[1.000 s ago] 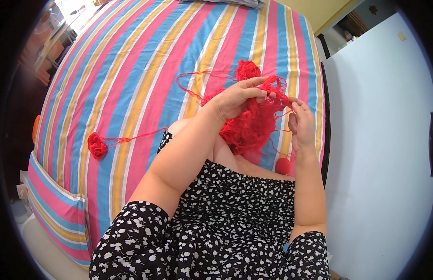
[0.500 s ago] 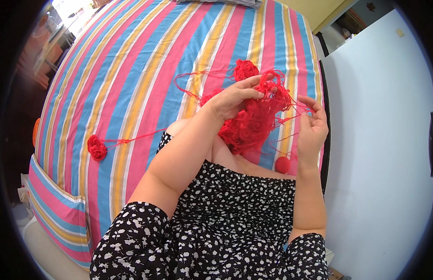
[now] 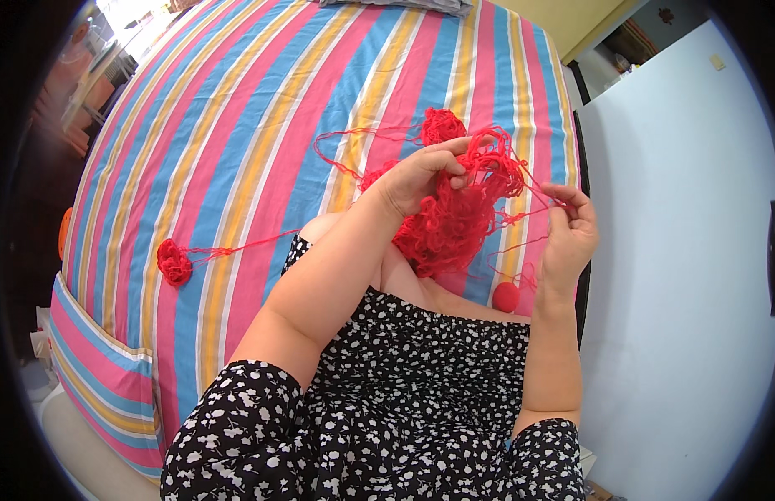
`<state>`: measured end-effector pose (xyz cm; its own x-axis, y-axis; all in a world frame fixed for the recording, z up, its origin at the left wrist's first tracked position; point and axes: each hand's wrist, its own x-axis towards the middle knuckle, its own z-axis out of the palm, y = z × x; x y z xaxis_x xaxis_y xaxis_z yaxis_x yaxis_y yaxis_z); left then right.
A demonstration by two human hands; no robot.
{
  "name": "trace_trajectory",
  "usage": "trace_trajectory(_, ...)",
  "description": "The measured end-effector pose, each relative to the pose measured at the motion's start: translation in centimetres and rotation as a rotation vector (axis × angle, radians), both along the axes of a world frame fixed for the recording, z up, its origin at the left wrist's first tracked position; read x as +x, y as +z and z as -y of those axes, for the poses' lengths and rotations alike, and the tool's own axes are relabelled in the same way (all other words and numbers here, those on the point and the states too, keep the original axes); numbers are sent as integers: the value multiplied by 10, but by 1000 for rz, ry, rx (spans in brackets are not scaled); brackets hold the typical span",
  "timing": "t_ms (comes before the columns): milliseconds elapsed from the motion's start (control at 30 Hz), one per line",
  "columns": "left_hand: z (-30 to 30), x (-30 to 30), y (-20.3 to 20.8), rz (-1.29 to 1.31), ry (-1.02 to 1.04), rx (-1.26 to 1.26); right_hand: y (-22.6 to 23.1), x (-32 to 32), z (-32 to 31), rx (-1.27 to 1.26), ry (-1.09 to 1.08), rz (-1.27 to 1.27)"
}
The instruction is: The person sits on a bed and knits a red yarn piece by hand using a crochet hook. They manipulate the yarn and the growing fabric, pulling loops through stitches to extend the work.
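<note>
A big loose tangle of red yarn (image 3: 448,230) lies over my lap and the bed. My left hand (image 3: 429,174) grips the upper part of it, fingers curled into the loops. To the right, my right hand (image 3: 571,230) pinches red strands that stretch taut from the tangle. Just beyond my left hand sits a wound clump of red yarn (image 3: 442,126). A small round red ball (image 3: 506,296) rests by my leg, below the strands. Farther left, another red clump (image 3: 174,262) lies on the bed, joined to a strand running toward my knee.
A striped bedsheet (image 3: 262,108) in pink, blue, yellow and white covers the bed under me. Along the right side stands a pale blue panel (image 3: 679,250). A grey pillow (image 3: 396,7) lies at the far edge. Loose yarn trails across the sheet beyond my left hand.
My right hand has moved slightly right and down, drawing the strands out from the tangle. The fingers of my left hand have curled further into the yarn.
</note>
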<state>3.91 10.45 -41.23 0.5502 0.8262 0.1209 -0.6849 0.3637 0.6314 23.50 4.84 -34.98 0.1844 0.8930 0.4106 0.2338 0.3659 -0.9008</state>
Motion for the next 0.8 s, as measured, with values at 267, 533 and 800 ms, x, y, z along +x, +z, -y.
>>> trace_trajectory(267, 1, 0, 1, 53, 42, -30, -7, 3, 0, 24, 34, 144)
trace_trajectory(533, 5, 1, 7, -87, 101, -94, -16, 11, -5, 21, 32, 60)
trace_trajectory(800, 4, -1, 6, -292, 43, 4, -6, 18, -10, -33, -19, 59)
